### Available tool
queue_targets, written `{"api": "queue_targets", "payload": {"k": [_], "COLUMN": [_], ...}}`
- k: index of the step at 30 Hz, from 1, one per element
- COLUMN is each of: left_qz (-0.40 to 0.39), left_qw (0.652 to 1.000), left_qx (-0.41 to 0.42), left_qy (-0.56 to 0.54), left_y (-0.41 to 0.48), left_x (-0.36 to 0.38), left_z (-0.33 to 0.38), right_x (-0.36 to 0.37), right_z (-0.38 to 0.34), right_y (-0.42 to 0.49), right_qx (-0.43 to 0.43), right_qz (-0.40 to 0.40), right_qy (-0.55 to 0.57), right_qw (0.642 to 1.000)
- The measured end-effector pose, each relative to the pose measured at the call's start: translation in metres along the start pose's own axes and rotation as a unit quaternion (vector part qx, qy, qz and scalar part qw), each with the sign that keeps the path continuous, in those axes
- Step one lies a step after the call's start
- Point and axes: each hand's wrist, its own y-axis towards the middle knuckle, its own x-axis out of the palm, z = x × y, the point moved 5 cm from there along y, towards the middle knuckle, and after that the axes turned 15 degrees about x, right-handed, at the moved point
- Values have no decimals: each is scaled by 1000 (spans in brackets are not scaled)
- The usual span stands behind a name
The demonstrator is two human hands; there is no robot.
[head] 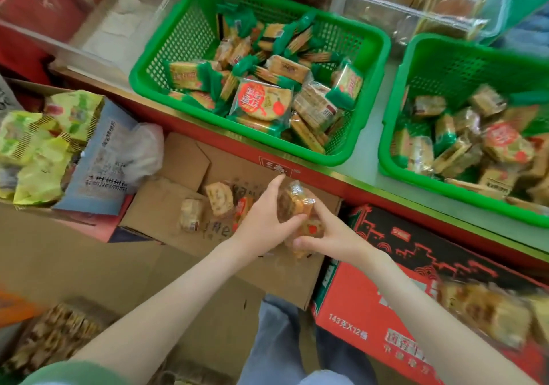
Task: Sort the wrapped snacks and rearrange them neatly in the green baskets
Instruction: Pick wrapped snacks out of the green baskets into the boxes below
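Left hand (261, 221) and right hand (332, 237) both grip a little stack of wrapped snacks (294, 202) over the cardboard box (166, 206), just near of two green baskets (184, 43) on the surface (365, 159).

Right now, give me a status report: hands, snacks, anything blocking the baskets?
Left hand and right hand both gripping wrapped snacks over the cardboard box. Left basket and right basket hold jumbled packs. Path to both looks open.

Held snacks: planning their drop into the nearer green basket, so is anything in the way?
Only the counter edge and the green basket's front wall lie between it and the held snacks; nothing visible above.
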Motion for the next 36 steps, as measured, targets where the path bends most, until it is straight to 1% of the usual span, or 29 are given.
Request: {"api": "queue_targets", "payload": {"k": [2, 4, 6, 7, 8, 9, 10, 11, 12, 13, 15, 16, 17, 18, 19, 21, 23, 24, 25, 26, 27, 28, 29, 30, 31, 32, 33, 35, 36], "left_qz": [-34, -68, -115, -137, -152, -160, -160, -153, -145, -139, -126, -119, -111, -102, -90, -65, -48, -47, -51, -57, -63, -77, -100, -131, -172, -209, -238, -302, -346], "left_qw": [998, 994, 989, 988, 987, 986, 982, 977, 969, 960, 944, 936, 926, 916, 907, 891, 876, 870, 866, 864, 861, 854, 842, 821, 791, 750, 705, 603, 552], "left_qx": [1, 14, 27, 30, 36, 49, 73, 109, 148, 184, 237, 265, 293, 320, 343, 383, 411, 419, 420, 411, 399, 390, 381, 371, 365, 379, 420, 487, 483], "left_qy": [-51, -86, -88, -64, -25, 20, 64, 103, 134, 159, 190, 201, 211, 221, 228, 236, 246, 254, 267, 285, 308, 335, 370, 414, 461, 501, 520, 555, 586], "left_y": [13, 24, 33, 36, 39, 41, 42, 42, 41, 40, 40, 42, 45, 50, 56, 74, 98, 112, 127, 144, 160, 178, 192, 202, 213, 221, 226, 229, 231], "left_x": [25, 47, 67, 75, 82, 88, 93, 96, 100, 103, 110, 113, 117, 121, 125, 134, 146, 153, 161, 170, 179, 189, 199, 206, 216, 225, 233, 244, 247], "left_z": [14, 28, 40, 43, 45, 46, 49, 51, 55, 58, 66, 72, 79, 87, 96, 116, 138, 146, 151, 155, 158, 161, 163, 162, 159, 157, 157, 152, 147], "right_x": [-23, -47, -64, -72, -80, -88, -96, -100, -102, -103, -104, -105, -107, -111, -116, -134, -159, -174, -192, -211, -231, -255, -276, -292, -310, -325, -336, -351, -355], "right_z": [3, 12, 30, 40, 56, 72, 90, 108, 126, 144, 167, 173, 171, 165, 153, 118, 84, 73, 63, 57, 55, 56, 59, 64, 71, 79, 86, 96, 99], "right_y": [-21, -38, -51, -57, -61, -65, -68, -70, -71, -71, -73, -73, -75, -77, -82, -101, -127, -137, -144, -147, -147, -142, -134, -123, -112, -100, -88, -70, -63], "right_qx": [-2, -5, 6, 18, 43, 79, 126, 174, 220, 267, 329, 337, 327, 298, 246, 96, -67, -119, -147, -154, -137, -98, -43, 10, 60, 106, 141, 183, 192], "right_qz": [43, 97, 133, 165, 216, 276, 326, 355, 360, 345, 307, 295, 289, 294, 319, 393, 457, 475, 488, 503, 513, 515, 502, 480, 455, 428, 403, 362, 348], "right_qy": [71, 116, 129, 117, 83, 22, -65, -155, -230, -274, -293, -292, -296, -303, -304, -279, -252, -248, -250, -251, -244, -232, -220, -214, -215, -229, -259, -330, -349], "right_qw": [997, 989, 983, 979, 972, 958, 935, 905, 877, 857, 844, 845, 850, 856, 864, 871, 850, 836, 823, 813, 811, 819, 835, 851, 862, 868, 866, 852, 849]}}
